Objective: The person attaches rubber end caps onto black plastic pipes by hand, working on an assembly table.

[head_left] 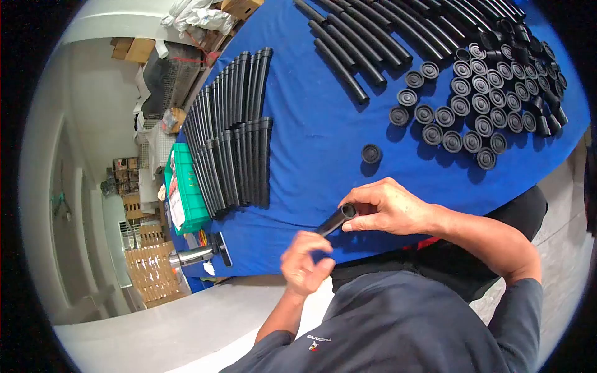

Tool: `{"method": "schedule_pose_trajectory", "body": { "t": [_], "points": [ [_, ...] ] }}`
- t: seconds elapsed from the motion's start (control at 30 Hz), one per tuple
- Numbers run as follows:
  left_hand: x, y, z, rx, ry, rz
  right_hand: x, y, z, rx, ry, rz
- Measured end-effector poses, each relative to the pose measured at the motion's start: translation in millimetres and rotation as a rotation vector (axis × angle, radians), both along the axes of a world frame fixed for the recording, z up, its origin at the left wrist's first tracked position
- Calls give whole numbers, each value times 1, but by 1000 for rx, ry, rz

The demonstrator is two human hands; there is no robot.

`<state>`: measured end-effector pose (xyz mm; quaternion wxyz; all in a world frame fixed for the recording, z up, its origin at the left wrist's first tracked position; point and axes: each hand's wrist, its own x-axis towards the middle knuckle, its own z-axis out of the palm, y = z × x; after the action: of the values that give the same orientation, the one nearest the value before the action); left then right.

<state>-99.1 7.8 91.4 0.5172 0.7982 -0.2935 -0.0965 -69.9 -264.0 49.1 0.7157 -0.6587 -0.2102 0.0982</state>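
Observation:
A short black plastic tube (334, 222) slants over the blue cloth, its hollow end facing up. My right hand (395, 208) is closed on the tube near that end, thumb on one side and fingers on the other. At the tube's lower end is my left hand (303, 264), its fingers curved and smeared by motion, the thumb standing apart. The fingers overlap the tube's tip, and I cannot tell whether they grip it. A single round black cap (371, 153) with ringed grooves lies on the cloth beyond my right hand.
Many black caps (481, 104) are spread at the right of the blue-covered table (317, 161). Loose black tubes (341, 69) lie at the far side. Two rows of capped tubes (239, 165) line the left. Beside them stand a green crate (188, 186) and a metal cylinder (193, 255).

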Motion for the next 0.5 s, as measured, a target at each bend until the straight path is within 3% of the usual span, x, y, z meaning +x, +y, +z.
{"method": "schedule_pose_trajectory", "body": {
  "t": [0.03, 0.1, 0.17, 0.23, 0.27, 0.37, 0.4, 0.43, 0.5],
  "points": [
    [-9, -2, -4, -63, 130, -82, 0, 1, 0, -18, -19, -12],
    [-28, -23, -15, -423, 1067, 26, -1, 0, 2, -61, -77, -36],
    [-27, -37, -43, -932, 1404, 9, -1, -2, 5, -102, -97, -23],
    [-18, -40, -53, -1103, 1416, 198, 0, -3, 7, -107, -147, -10],
    [-10, -36, -58, -1171, 1419, 126, 0, -3, 6, -203, -136, 7],
    [2, -28, -65, -1053, 1317, 242, 4, -9, 7, -285, -232, -15],
    [9, -22, -70, -1025, 1244, 247, 4, -9, 5, -301, -331, -171],
    [19, -16, -77, -1061, 1165, 126, 5, -16, 6, -472, -418, -259],
    [33, -24, -65, -916, 896, 199, 15, -16, 9, -662, -644, -475]
  ]
}}
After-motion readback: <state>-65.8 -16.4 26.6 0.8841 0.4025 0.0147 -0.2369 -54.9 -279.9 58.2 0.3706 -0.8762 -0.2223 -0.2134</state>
